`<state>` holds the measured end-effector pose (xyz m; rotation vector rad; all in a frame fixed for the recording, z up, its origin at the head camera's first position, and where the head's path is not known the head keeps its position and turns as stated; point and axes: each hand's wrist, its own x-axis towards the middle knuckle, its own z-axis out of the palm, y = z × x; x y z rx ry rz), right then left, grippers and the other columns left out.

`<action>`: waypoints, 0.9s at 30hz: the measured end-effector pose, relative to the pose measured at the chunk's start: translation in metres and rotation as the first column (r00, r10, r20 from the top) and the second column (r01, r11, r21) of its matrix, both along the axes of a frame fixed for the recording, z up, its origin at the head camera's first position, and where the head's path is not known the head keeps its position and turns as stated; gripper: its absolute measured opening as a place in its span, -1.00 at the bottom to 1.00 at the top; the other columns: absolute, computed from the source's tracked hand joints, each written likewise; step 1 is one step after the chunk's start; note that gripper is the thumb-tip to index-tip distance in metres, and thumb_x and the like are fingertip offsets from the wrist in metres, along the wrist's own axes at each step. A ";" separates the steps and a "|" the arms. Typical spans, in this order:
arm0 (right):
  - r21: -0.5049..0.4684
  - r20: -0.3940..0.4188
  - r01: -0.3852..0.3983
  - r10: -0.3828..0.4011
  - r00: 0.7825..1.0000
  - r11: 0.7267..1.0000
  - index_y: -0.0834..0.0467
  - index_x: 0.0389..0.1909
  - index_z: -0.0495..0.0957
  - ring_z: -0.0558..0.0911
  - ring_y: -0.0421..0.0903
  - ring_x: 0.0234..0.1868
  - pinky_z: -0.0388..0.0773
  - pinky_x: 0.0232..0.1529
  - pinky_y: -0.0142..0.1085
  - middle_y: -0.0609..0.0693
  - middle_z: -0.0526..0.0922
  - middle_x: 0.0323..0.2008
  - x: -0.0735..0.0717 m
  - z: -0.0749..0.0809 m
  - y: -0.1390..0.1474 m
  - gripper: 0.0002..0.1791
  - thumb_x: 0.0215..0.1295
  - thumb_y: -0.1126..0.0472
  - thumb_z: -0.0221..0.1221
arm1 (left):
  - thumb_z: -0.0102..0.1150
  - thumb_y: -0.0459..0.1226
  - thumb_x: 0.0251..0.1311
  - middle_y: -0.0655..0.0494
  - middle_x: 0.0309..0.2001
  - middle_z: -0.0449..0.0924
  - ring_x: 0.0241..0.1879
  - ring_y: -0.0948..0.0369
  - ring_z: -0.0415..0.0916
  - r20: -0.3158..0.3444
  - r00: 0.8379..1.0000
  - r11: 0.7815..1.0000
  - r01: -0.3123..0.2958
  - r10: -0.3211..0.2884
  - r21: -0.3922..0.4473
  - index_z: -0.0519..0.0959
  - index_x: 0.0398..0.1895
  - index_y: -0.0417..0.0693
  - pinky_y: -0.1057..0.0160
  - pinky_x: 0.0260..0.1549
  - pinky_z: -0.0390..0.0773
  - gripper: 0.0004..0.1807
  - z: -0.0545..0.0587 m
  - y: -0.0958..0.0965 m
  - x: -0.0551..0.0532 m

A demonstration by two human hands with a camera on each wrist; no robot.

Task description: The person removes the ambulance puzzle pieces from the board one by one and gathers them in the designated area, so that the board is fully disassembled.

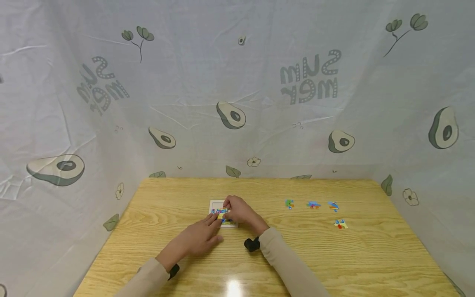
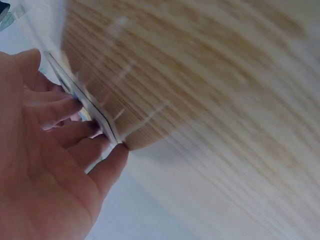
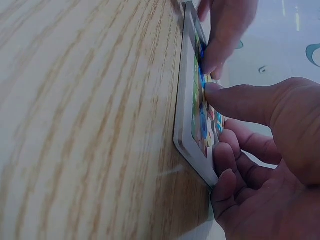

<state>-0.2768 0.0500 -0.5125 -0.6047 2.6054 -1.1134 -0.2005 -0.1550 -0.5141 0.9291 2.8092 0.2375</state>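
Head: puzzle tray partly beneath left grip and right grip

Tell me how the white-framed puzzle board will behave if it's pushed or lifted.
The puzzle board is probably stiff: its thin edge runs straight. Lying flat on the glossy table, it would likely slide rather than tip. Tilted steeply, it might shed the puzzle pieces lying on its face.
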 end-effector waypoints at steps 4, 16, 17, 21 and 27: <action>0.001 -0.006 -0.003 0.003 1.000 1.000 0.28 -0.07 0.54 0.42 -0.13 -0.25 0.41 -0.19 -0.31 0.11 0.55 -0.20 0.000 0.001 0.000 -0.72 0.28 0.38 0.40 | -0.08 0.14 0.61 -0.24 0.65 0.14 0.63 -0.16 0.16 0.026 1.000 1.000 -0.015 0.015 0.003 0.25 0.62 -0.23 -0.12 0.53 0.38 -0.22 0.004 0.002 -0.001; -0.008 -0.079 -0.003 0.003 0.997 1.000 0.23 -0.03 0.54 0.48 -0.13 -0.27 0.50 -0.22 -0.30 0.09 0.59 -0.19 0.004 0.004 0.002 -0.74 0.33 0.37 0.35 | 0.00 0.13 0.58 -0.30 0.62 0.17 0.62 -0.20 0.18 -0.008 1.000 1.000 -0.003 0.003 -0.015 0.27 0.59 -0.26 -0.10 0.54 0.38 -0.20 0.004 0.006 0.000; -0.017 -0.080 -0.002 0.001 0.997 1.000 0.22 -0.03 0.55 0.50 -0.15 -0.28 0.50 -0.25 -0.31 0.08 0.61 -0.21 0.004 0.003 0.003 -0.75 0.34 0.38 0.33 | 0.00 0.13 0.58 -0.30 0.62 0.17 0.62 -0.20 0.18 -0.005 1.000 1.000 -0.004 0.004 -0.014 0.28 0.59 -0.27 -0.10 0.54 0.37 -0.21 0.004 0.006 0.001; -0.091 -0.075 0.013 -0.020 0.997 0.996 0.18 -0.06 0.58 0.55 -0.18 -0.38 0.50 -0.36 -0.37 0.03 0.65 -0.31 0.005 0.002 0.005 -0.82 0.38 0.41 0.25 | -0.01 0.14 0.57 -0.28 0.63 0.17 0.62 -0.18 0.18 -0.007 1.000 1.000 -0.010 0.010 -0.028 0.28 0.59 -0.25 -0.10 0.53 0.39 -0.21 0.004 0.007 0.002; -0.192 -0.091 0.029 -0.048 0.995 0.981 0.13 -0.12 0.65 0.67 -0.17 -0.32 0.64 -0.26 -0.34 0.05 0.74 -0.28 0.007 0.004 0.009 -0.87 0.43 0.39 0.23 | -0.02 0.16 0.57 -0.26 0.63 0.18 0.62 -0.16 0.19 -0.018 1.000 0.999 -0.008 0.008 -0.044 0.28 0.60 -0.23 -0.10 0.51 0.41 -0.20 0.001 0.006 0.002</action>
